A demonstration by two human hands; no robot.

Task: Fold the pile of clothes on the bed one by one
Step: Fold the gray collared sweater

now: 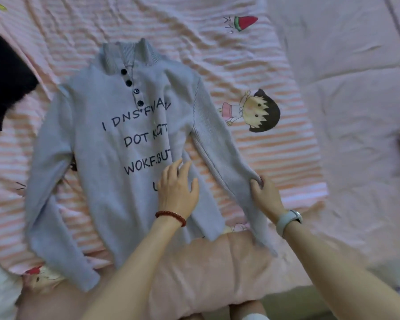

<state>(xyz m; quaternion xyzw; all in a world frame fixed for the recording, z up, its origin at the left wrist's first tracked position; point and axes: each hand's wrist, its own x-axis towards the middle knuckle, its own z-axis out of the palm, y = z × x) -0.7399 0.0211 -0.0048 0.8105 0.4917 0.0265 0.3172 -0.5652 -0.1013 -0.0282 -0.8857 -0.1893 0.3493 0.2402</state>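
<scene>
Spread flat under both hands, a pale grey knitted sweater with a ribbed collar (pixel 116 144) lies face up on the pink-and-white striped bedsheet (pixel 252 72). Dark lettering runs down its chest just beyond the left hand; it reads roughly "I DNS'FWAV", "DOT KGT", "WOKF.BUT", with the end of each line lost in a fold and a last line covered by the hand. Four dark buttons (pixel 132 86) sit in a row below the collar.

The left hand (pixel 177 188), wearing a red beaded bracelet (pixel 171 217), rests palm down with fingers spread and relaxed on the sweater's lower body. The right hand (pixel 267 194), with a pale watch (pixel 289 221) at the wrist, pinches the ribbed sleeve (pixel 217 144) near its cuff.

Beyond the right hand the sheet shows a cartoon girl with black hair (pixel 254 110) and a watermelon slice (pixel 245 23). Far off past the left hand lies a black garment (pixel 5 82).
</scene>
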